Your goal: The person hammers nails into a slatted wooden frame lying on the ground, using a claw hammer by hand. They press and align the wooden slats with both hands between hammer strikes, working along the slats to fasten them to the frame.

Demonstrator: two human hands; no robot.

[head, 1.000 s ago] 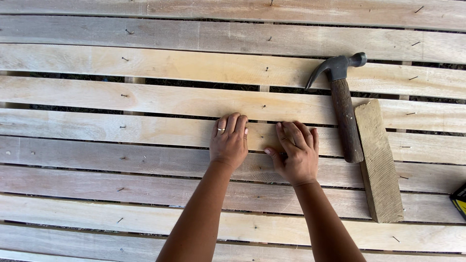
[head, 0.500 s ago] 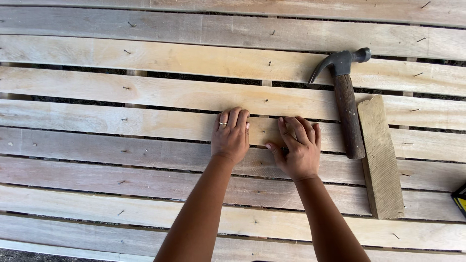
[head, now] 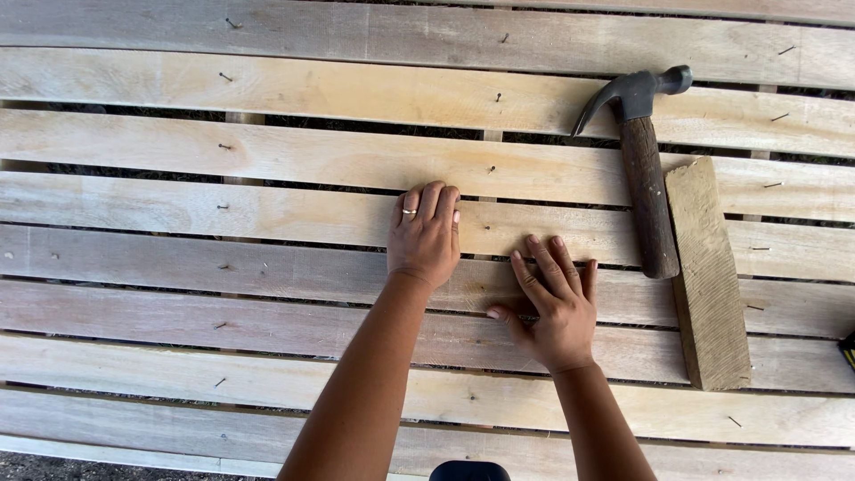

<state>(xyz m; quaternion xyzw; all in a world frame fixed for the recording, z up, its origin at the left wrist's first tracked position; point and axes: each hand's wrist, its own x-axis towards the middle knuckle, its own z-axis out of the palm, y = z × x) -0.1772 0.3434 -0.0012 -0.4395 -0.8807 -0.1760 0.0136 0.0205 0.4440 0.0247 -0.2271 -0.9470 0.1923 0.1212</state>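
Pale weathered slats [head: 267, 214] with small nails, left hand [head: 426, 236] and right hand [head: 552, 307] flat, open, empty.

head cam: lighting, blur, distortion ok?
Head view: even daylight, no glare; soft shadows under the left hand, right hand and hammer. Sharp, no motion blur. Wide-lens bowing: the planks curve toward the edges.
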